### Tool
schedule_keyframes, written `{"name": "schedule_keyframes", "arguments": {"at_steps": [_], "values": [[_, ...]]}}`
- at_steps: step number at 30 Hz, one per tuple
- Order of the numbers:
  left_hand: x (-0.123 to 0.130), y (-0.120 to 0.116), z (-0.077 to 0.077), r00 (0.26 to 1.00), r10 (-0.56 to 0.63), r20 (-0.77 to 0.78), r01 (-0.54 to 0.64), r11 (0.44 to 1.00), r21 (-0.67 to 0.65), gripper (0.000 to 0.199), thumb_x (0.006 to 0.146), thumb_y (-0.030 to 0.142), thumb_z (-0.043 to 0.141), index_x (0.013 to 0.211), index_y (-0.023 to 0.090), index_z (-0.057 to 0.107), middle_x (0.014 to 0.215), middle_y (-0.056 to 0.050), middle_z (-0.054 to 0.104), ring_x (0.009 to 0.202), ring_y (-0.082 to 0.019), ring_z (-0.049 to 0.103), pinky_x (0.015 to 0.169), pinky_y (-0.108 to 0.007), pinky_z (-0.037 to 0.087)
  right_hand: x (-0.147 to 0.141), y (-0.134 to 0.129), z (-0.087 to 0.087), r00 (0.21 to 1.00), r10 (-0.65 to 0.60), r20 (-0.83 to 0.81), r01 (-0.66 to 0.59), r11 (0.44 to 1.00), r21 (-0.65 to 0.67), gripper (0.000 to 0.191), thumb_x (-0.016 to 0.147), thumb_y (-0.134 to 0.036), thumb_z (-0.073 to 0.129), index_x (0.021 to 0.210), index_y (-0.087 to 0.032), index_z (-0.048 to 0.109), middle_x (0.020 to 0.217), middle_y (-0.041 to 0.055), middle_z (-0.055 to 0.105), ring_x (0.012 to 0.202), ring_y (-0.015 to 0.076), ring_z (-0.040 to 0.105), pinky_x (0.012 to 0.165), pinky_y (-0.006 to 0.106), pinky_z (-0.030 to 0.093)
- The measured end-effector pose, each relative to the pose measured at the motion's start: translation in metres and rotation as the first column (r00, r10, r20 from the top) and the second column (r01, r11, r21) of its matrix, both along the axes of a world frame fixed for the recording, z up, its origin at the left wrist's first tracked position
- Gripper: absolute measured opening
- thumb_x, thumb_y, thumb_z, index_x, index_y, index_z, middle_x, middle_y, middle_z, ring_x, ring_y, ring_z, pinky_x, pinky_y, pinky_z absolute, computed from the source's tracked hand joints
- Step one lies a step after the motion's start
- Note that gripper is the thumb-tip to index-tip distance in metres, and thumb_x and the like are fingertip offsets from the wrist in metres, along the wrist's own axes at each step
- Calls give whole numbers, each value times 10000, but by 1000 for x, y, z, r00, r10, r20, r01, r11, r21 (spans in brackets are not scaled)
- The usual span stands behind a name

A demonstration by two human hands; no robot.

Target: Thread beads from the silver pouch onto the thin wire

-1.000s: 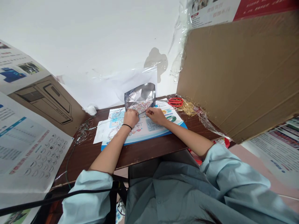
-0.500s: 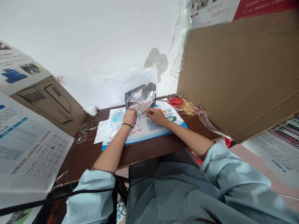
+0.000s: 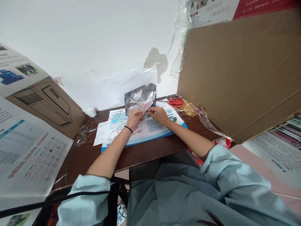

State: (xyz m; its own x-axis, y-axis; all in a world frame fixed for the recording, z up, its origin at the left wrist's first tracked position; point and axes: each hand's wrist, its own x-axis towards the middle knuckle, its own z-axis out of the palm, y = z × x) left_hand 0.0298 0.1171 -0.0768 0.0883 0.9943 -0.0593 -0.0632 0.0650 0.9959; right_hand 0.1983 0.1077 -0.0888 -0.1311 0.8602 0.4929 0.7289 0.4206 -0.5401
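Observation:
My left hand [image 3: 135, 120], with a black band at the wrist, has its thumb and fingers pinched together just in front of an open silvery bag [image 3: 145, 91]. Many tiny pink and pale beads [image 3: 139, 106] lie inside that bag. Close beside it on the right, my right hand [image 3: 158, 115] is closed in a pinch, its fingertips almost meeting those of the left. Whatever the fingertips hold is too small to make out. Both hands are over a printed sheet [image 3: 154, 126] with a blue edge, on a dark brown table [image 3: 143, 157].
Red-handled scissors [image 3: 176, 102] lie right of the bag, beside a heap of gold-coloured pins [image 3: 189, 109]. Tangled clear thread [image 3: 84, 133] lies at left. A cardboard box [image 3: 235, 69] rises on the right, another box [image 3: 55, 100] on the left, and a white wall [image 3: 94, 37] behind.
My left hand has shifted from the bag's lower edge toward the right, and its fingertips have come close to my right hand's. The right hand stays pinched in nearly the same place.

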Motion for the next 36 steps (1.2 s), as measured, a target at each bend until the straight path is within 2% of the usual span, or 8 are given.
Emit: {"name": "schedule_keyframes", "arguments": {"at_steps": [2,5,11,17,23,28,36], "values": [[4,-3,-2,989,-57,134,68,994,-79,278,598,194,889,768,143,674,746,-15,692,720,-117,618,744,-271,515,0,-1,2,1000,-2,8,2,1000,4,126,914,-188,627,933,-190,752,843,43,741,843,206,628,779,305,401],[7,-6,-3,976,-103,194,128,984,-123,228,644,160,867,783,132,688,747,-26,697,717,-104,628,746,-253,528,0,-2,2,1000,19,7,-19,1000,3,143,926,-184,611,936,-196,754,862,42,744,853,205,620,791,308,398],[6,-5,-1,971,-101,218,135,980,-145,120,738,118,797,802,128,696,763,-25,701,700,-80,623,738,-223,536,-1,-2,3,1000,-1,-17,2,1000,22,133,919,-181,620,917,-197,752,827,34,732,855,203,612,806,311,395],[6,-2,-4,969,-81,233,117,982,-148,157,729,107,802,817,139,676,777,-22,703,705,-78,627,753,-229,540,-3,-5,4,999,-27,-30,28,999,42,126,891,-148,616,863,-187,733,837,36,739,862,199,611,814,313,389],[5,-3,-3,965,-102,242,136,983,-127,208,685,148,847,795,145,670,735,-5,685,695,-73,617,723,-207,540,-3,-6,5,999,1,-49,2,998,65,110,870,-149,618,811,-184,704,803,34,724,825,189,601,819,312,394],[4,-4,-3,967,-106,230,136,984,-116,217,681,177,858,802,148,681,754,-10,682,725,-83,622,791,-245,543,-3,-7,6,998,24,-58,-19,997,72,115,865,-155,617,781,-188,688,785,31,708,811,185,591,827,311,402],[7,-5,-2,966,-80,245,113,986,-122,217,669,115,842,784,143,660,738,-6,687,718,-93,633,840,-283,551,-4,-8,6,999,20,-37,-17,997,69,112,867,-156,620,785,-192,687,778,30,706,820,188,600,816,309,399]]}}
